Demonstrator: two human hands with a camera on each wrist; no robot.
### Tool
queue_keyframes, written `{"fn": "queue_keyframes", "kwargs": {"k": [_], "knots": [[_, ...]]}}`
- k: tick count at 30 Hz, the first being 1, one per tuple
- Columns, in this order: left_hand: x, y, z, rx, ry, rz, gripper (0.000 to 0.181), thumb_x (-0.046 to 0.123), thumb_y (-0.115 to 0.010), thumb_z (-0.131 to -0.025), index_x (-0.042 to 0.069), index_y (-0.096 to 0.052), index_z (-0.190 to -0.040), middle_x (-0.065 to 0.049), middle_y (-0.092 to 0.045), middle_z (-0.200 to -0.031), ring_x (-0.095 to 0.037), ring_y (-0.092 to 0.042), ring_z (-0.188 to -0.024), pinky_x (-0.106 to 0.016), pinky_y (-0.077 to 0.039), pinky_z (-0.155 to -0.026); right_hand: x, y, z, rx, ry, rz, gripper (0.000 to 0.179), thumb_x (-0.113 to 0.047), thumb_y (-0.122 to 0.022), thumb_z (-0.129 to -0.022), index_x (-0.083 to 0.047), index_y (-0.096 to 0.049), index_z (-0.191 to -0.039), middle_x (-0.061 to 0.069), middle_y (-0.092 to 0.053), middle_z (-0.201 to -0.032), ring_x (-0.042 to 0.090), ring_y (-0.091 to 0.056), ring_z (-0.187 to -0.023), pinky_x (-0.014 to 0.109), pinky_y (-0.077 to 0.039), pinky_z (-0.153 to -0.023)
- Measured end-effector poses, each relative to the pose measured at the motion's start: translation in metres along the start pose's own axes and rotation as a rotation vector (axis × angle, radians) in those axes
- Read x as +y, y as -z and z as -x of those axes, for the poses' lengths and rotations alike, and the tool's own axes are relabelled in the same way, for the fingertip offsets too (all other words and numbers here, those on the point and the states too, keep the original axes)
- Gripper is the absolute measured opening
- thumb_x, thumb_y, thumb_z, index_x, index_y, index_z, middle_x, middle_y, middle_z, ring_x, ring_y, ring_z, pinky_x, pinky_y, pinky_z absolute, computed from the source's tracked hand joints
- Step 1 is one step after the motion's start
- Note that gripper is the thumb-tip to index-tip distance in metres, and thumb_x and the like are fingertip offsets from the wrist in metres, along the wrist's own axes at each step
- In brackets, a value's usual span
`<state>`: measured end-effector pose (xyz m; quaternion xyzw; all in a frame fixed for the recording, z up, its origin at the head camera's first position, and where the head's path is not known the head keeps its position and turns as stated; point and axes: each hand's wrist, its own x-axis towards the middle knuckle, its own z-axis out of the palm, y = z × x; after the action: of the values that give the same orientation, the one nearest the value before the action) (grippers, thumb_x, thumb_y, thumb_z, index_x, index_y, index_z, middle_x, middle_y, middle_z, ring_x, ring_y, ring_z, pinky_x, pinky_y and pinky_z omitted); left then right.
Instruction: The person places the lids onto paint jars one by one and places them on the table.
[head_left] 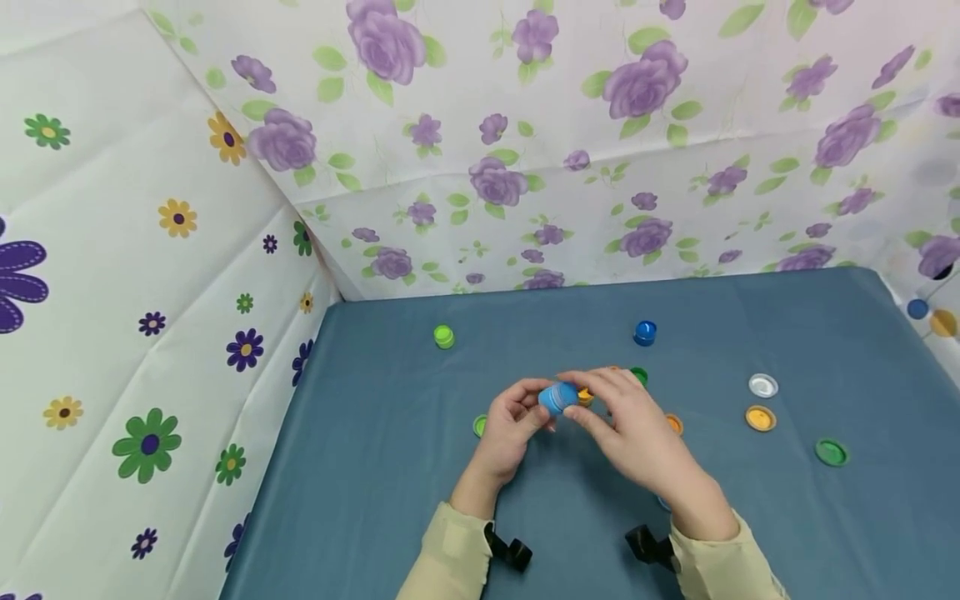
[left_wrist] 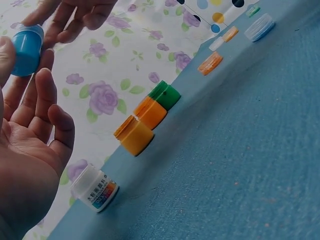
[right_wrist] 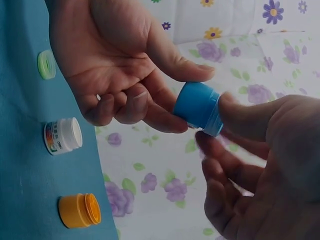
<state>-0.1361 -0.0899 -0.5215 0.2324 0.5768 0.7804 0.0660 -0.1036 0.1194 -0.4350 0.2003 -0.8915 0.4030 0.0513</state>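
Left hand (head_left: 504, 437): pinching the smooth, round blue jar (head_left: 553, 399)
Right hand (head_left: 637, 429): pinching its see-through lid (right_wrist: 214, 120)
Blue jar: up between both hands
Yellow jar (right_wrist: 74, 211): ridged neck, yellow inside, past the hands

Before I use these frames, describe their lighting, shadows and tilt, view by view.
Head view: bright, with a soft shadow on the blue cloth near the right hand; left wrist view: dimmer, strongly tilted, the print on the white jar fairly crisp; right wrist view: dim, turned sideways, the blue jar clear, that hand darker toward the frame's edge.
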Motion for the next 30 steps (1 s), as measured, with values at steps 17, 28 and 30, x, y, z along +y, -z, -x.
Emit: {"fn": "queue_keyframes", "kwargs": {"k": [17,28,30], "knots": [[0.002,0.002,0.000,-0.031,0.008,-0.013,0.048,0.033,-0.074,-0.102,-0.003,-0.065,-0.133,0.005,-0.073,-0.116,-0.009,-0.065,-0.090,-0.030,-0.057,-0.079,-0.003,0.011,0.003,0.114,-0.186,0.001,0.035,-0.051,-0.058,-0.110,-0.022,-0.074,-0.098,-0.003,-0.059,-0.080,0.019,-0.054,-0.065,0.033,-0.041,-0.054],[0.000,0.004,0.000,-0.028,0.016,-0.036,0.068,0.042,-0.071,-0.102,-0.015,-0.056,-0.135,0.005,-0.072,-0.114,-0.009,-0.063,-0.085,-0.029,-0.055,-0.076,0.007,0.009,0.002,-0.039,0.096,-0.024,0.051,-0.015,-0.078,-0.101,-0.026,-0.063,-0.148,-0.002,-0.062,-0.136,0.021,-0.066,-0.113,0.039,-0.055,-0.076],[-0.001,0.004,0.001,-0.032,0.012,-0.030,0.063,0.040,-0.073,-0.102,-0.012,-0.058,-0.136,0.005,-0.072,-0.116,-0.008,-0.063,-0.087,-0.028,-0.055,-0.077,0.006,0.005,0.002,-0.029,0.062,-0.019,0.042,-0.021,-0.076,-0.103,-0.024,-0.066,-0.144,-0.003,-0.065,-0.126,0.019,-0.065,-0.108,0.038,-0.054,-0.075]]}}
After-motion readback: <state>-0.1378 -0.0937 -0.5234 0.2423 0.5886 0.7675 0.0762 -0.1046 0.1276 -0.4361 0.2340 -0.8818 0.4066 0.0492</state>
